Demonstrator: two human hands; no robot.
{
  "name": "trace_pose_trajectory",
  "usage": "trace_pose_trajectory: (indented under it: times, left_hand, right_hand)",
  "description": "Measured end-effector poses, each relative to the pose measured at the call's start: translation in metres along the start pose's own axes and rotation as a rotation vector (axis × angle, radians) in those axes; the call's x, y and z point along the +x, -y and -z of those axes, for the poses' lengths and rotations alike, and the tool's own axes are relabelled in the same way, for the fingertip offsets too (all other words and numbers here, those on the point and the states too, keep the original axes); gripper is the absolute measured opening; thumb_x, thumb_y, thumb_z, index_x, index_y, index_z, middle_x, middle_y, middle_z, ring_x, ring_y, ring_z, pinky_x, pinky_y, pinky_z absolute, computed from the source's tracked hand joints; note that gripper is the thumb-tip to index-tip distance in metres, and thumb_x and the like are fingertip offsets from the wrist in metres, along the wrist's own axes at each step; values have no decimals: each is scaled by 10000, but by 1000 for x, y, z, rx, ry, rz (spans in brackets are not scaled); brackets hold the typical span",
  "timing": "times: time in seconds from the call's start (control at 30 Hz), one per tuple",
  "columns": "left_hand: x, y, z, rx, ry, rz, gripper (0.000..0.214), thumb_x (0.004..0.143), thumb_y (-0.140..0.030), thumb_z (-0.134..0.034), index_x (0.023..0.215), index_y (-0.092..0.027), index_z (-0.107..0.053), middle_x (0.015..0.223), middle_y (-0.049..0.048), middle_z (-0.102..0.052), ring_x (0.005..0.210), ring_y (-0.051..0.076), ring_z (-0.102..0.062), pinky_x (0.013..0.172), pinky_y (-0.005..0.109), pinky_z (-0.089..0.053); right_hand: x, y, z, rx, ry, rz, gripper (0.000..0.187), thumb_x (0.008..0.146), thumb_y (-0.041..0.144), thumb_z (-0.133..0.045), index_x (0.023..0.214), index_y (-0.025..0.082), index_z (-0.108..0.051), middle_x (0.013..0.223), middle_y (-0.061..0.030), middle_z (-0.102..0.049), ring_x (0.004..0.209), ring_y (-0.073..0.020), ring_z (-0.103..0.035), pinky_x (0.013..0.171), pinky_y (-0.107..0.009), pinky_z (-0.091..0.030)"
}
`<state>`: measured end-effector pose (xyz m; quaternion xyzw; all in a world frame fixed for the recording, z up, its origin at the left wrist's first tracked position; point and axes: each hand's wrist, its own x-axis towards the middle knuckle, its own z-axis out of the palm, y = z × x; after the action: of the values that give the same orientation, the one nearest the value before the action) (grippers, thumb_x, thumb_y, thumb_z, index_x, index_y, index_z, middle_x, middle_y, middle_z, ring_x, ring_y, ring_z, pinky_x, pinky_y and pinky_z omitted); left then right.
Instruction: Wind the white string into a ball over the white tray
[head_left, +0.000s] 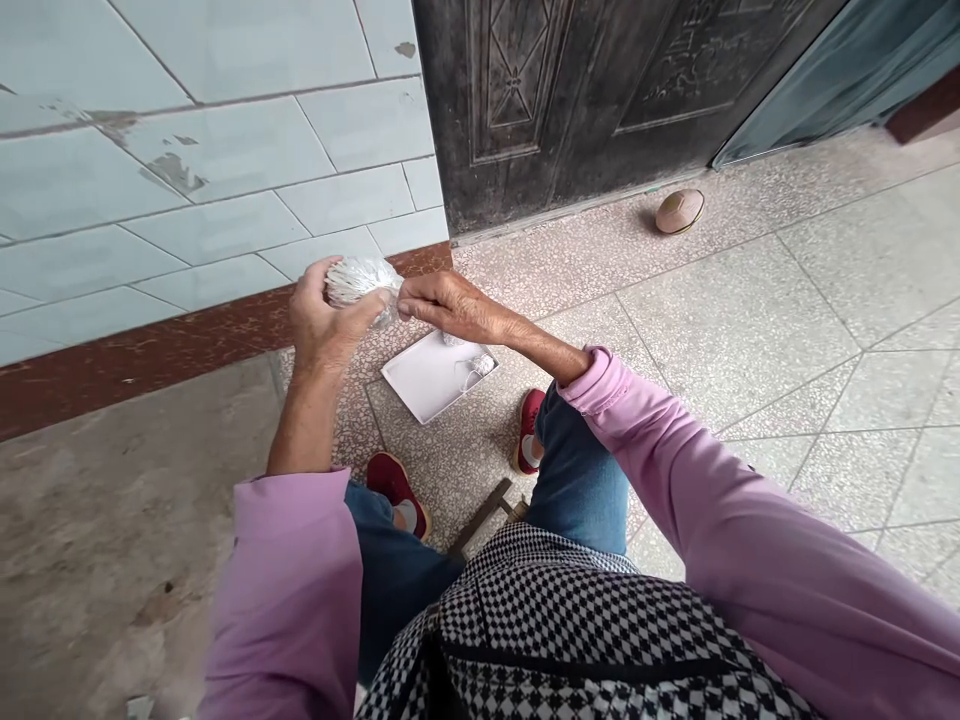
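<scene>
My left hand [321,318] is wrapped around a bundle of white strands in clear plastic [358,280], raised above the floor near the wall. With its fingers pinched together, my right hand [461,307] grips the gathered right end of the plastic. Exactly what the strands are is too small to tell. Below the hands, a shallow white tray [421,378] rests on the floor. A small ball of white string [482,366] with a loose loop lies at its right side, and another white piece is partly hidden behind my right hand.
A tiled wall [225,150] and a dark carved door [570,110] stand ahead. On the speckled floor by the door sits a round pinkish object [679,211]. My red shoes [395,490] flank the tray, and a bar-like piece [482,515] lies between my legs.
</scene>
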<state>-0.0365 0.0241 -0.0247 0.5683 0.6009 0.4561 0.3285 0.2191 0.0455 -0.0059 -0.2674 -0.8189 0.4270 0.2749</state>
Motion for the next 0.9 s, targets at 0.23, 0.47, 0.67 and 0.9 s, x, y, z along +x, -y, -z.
trace_pose_trajectory:
  times: [0.23, 0.47, 0.67, 0.9]
  left_hand:
    - [-27, -35, 6, 110, 287, 28, 823, 892, -765, -947, 1458, -179, -831, 1398, 170, -908, 1316, 433, -808, 1238, 602, -642]
    - [-33, -29, 3, -192, 554, 43, 851, 914, -760, -1041, 1513, -176, -883, 1240, 145, -903, 1142, 366, -817, 1005, 467, -663]
    - [-28, -20, -3, -456, 532, -24, 812, 837, -666, -1181, 1427, -195, -883, 1213, 152, -879, 1015, 306, -806, 847, 399, -679]
    - [-18, -18, -10, -694, 285, -48, 853, 740, -716, -1206, 1300, -196, -827, 1221, 187, -840, 1288, 472, -868, 1113, 621, -781]
  right_hand:
    - [7, -14, 17, 96, -154, 77, 598, 1388, 603, -710, 951, 213, -594, 883, 17, -574, 866, -166, -489, 863, -312, -408]
    - [10, -15, 20, 257, -172, -58, 638, 1298, 577, -892, 915, 240, -507, 822, 46, -469, 797, -143, -394, 698, -260, -362]
    - [19, -30, 10, 399, -162, -65, 711, 1244, 729, -933, 933, 235, -528, 806, 61, -452, 756, -126, -359, 650, -236, -298]
    - [23, -40, 8, 376, -141, -118, 684, 1283, 714, -872, 953, 243, -502, 827, 58, -404, 809, -142, -372, 710, -231, -343]
